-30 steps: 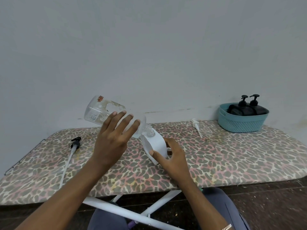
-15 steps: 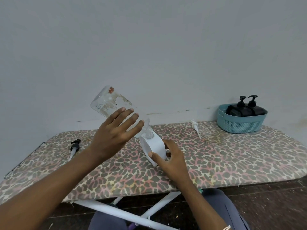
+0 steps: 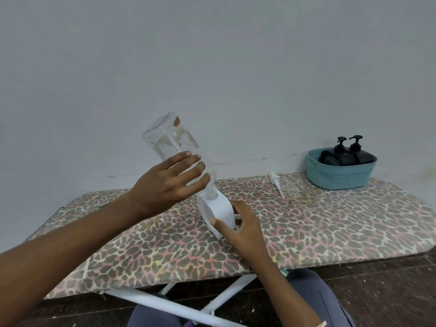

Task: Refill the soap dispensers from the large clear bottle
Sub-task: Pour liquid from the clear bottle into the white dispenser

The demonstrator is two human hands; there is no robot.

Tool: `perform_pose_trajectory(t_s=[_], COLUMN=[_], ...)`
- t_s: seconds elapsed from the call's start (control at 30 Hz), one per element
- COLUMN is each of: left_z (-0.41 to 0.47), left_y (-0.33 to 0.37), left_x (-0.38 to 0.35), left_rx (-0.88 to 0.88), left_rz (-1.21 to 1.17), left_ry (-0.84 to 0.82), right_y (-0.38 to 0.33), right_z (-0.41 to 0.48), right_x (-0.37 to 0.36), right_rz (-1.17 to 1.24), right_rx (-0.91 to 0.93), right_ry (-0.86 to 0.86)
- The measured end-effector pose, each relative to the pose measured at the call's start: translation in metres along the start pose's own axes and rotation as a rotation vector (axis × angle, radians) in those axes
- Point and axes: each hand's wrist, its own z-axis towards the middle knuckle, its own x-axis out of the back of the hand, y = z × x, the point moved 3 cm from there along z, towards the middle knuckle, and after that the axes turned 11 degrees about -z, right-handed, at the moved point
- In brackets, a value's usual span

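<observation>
Large clear bottle [image 3: 168, 138]: square-shouldered, see-through plastic with torn label scraps and a reddish speck near its base. It is tipped neck-down, with its base toward 11 o'clock and its mouth set into the top opening of the white dispenser.
Left hand [image 3: 165, 185]: holds the bottle's lower body, 4 long fingers laid across its near face. The thumb is hidden behind.
White dispenser [image 3: 218, 212]: smooth, matte and flat-sided with a rounded outline. It stands on the board near the centre, leaning slightly toward 11 o'clock.
Right hand [image 3: 240, 232]: grips the dispenser from 4 o'clock, thumb on the front face and fingers curled round the back edge.
Ironing board [image 3: 330, 223]: padded, with a leopard-print fabric cover and rounded ends, on white tubular legs.
White pump [image 3: 277, 182]: a loose pump head with a thin dip tube, lying flat at 1 o'clock of the dispenser, well apart.
Basket [image 3: 339, 178]: teal woven-pattern plastic with a rounded rim, at the board's 2 o'clock corner.
Black dispensers [image 3: 342, 156]: 2 glossy dark bottles with black pump tops, side by side inside the basket.
</observation>
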Motion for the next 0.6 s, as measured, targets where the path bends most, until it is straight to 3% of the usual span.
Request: perform_pose_trajectory(t_s=[0.6], left_z=[0.021], left_y=[-0.012], left_x=[0.003], left_rx=[-0.224], left_rz=[0.026], left_ry=[-0.026], right_y=[0.0], right_z=[0.0], right_x=[0.0], right_rz=[0.017], right_rx=[-0.011], right_ry=[0.01])
